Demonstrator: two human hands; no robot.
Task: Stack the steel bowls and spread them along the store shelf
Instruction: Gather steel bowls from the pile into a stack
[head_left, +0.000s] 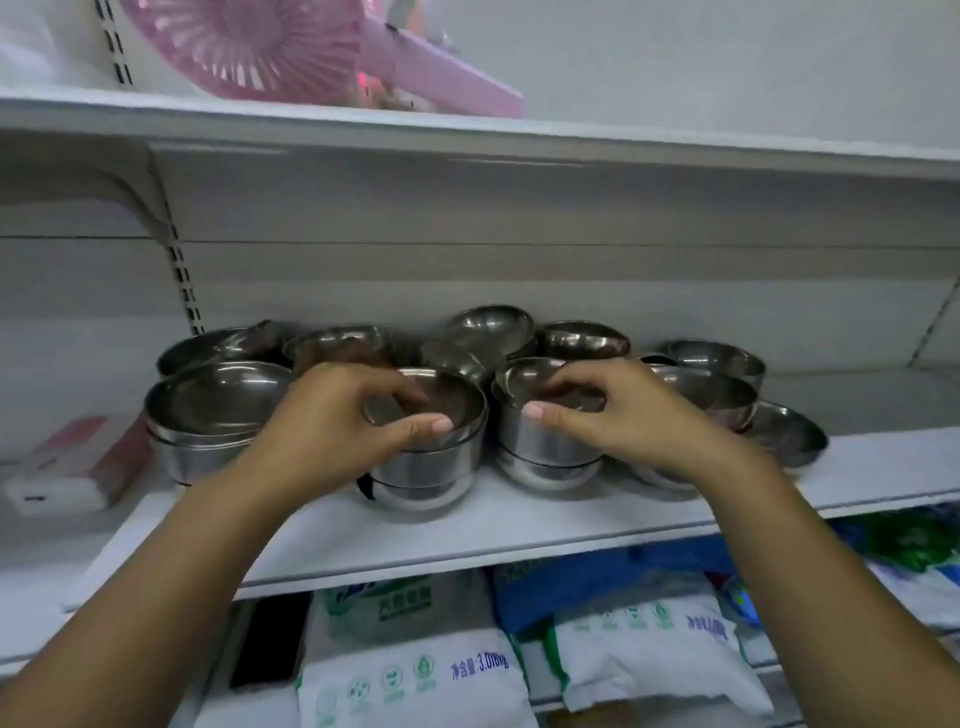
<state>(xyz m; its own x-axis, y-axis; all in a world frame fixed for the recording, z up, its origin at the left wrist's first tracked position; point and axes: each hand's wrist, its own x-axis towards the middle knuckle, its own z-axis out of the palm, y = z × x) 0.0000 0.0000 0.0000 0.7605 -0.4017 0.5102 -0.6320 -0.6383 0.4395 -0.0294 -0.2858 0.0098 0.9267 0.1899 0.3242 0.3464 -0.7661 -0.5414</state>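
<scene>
Several steel bowls crowd the white store shelf (519, 519). My left hand (332, 421) pinches the near rim of the top bowl of a short stack (421, 478) at the shelf's front middle. My right hand (618, 410) grips the rim of the top bowl of a second stack (545, 457) just to the right. Another stack (208, 415) stands at the left. More bowls (493, 327) lie tilted behind, and others (727, 374) sit at the right, one (789, 436) leaning low near the front.
A pink and white box (72, 473) lies on the shelf at the left. A pink fan (291, 47) sits on the shelf above. White and green bags (415, 670) fill the shelf below. Bare shelf stretches to the right of the bowls.
</scene>
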